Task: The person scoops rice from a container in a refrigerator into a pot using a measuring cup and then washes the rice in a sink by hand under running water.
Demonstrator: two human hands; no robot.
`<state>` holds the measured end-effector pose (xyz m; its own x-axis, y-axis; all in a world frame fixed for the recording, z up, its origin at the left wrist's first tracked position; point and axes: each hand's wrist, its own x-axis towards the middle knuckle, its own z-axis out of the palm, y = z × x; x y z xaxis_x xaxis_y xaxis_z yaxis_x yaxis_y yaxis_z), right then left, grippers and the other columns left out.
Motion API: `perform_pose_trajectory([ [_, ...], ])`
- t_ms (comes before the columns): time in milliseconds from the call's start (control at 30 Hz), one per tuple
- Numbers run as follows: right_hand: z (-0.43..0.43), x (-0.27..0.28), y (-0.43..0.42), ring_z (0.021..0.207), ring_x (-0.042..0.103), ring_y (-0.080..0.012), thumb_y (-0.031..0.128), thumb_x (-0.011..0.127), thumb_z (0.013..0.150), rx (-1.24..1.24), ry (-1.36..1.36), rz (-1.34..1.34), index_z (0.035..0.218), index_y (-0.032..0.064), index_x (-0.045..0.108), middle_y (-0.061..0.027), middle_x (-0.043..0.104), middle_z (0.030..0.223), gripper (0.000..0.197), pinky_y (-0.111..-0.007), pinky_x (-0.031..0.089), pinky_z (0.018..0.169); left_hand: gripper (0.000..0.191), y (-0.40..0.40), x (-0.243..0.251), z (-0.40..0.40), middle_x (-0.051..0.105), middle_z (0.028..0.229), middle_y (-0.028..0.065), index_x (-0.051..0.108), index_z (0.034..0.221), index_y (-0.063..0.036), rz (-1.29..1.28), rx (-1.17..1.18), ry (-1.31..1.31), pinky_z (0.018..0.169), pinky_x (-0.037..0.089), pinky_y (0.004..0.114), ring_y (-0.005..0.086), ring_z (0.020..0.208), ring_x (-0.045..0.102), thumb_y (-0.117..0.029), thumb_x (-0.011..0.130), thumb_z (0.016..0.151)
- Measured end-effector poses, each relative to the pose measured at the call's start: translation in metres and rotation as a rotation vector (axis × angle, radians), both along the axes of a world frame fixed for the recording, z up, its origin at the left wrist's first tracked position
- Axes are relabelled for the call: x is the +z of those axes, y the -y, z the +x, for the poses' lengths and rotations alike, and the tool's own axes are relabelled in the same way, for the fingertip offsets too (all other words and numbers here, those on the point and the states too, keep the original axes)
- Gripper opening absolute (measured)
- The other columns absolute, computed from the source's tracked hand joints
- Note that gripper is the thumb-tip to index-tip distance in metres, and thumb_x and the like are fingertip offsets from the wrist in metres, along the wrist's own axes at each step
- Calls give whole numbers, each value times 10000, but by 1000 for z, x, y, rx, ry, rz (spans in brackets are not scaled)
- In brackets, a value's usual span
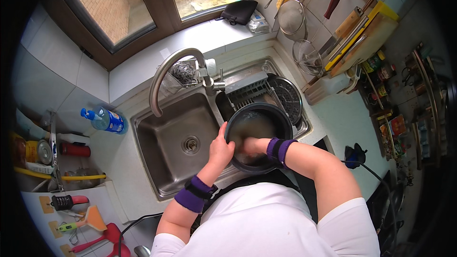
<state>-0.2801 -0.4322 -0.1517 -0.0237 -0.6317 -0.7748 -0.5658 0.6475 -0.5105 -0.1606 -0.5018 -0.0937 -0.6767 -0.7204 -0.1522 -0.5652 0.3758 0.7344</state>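
Observation:
A round dark pot (288,125) holding cloudy liquid rests at the right side of the sink, in front of a grey dish rack (246,82). My left hand (220,149) grips the pot's left rim, with the thumb over the edge and the fingers along the outside. Dipped into the murky liquid is my right hand (251,146); its fingers are blurred under the surface, so what they touch is hidden. Both wrists wear purple bands with black straps. The curved metal faucet (162,75) stands over the left basin (167,139), and no water runs from it.
A blue-capped soap bottle (112,121) stands left of the basin. A perforated round steamer plate (287,96) leans behind the pot. Strainers (292,18) hang on the wall, near cutting boards (375,35). Utensils with red handles hang at lower left. A black cable crosses the right counter.

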Motion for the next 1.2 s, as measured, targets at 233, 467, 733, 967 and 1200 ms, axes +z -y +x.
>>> perform_pose_trajectory([
  [233, -15, 38, 34, 880, 551, -272, 341, 510, 771, 3, -277, -205, 974, 42, 578, -146, 580, 975, 367, -353, 429, 745, 640, 2, -1, 3, 577, 748, 229, 299, 1268, -112, -2, -4, -8, 641, 447, 436, 382, 681, 558, -90, 499, 661],
  [467, -30, 17, 16, 1140, 371, -317, 476, 592, 654, 508, -656, -495, 1209, 131, 406, -162, 448, 1186, 680, -408, 260, 964, 640, 2, 1, 0, 574, 742, 233, 295, 1270, -108, -3, -19, 11, 634, 446, 437, 382, 678, 559, -87, 495, 662],
  [733, -9, -3, -7, 1005, 515, -286, 505, 606, 641, 406, -485, -84, 1214, 86, 399, -157, 513, 1124, 739, -332, 390, 874, 627, 0, 1, 0, 569, 705, 232, 312, 1260, -112, -10, -5, -18, 617, 446, 438, 380, 653, 558, -82, 494, 661],
  [967, -7, -50, -2, 962, 528, -286, 406, 553, 736, 344, -221, -138, 1121, 47, 496, -146, 538, 1085, 530, -340, 407, 826, 622, 4, -4, 2, 573, 726, 231, 320, 1255, -129, -19, -10, -22, 630, 446, 444, 381, 668, 557, -86, 501, 662],
  [1200, -10, -15, 19, 923, 541, -300, 326, 567, 728, 20, -210, -391, 1090, 32, 504, -160, 555, 1030, 471, -350, 424, 800, 626, 5, -3, 3, 578, 742, 226, 307, 1262, -130, -35, -4, -21, 642, 446, 443, 383, 683, 557, -89, 499, 668],
])
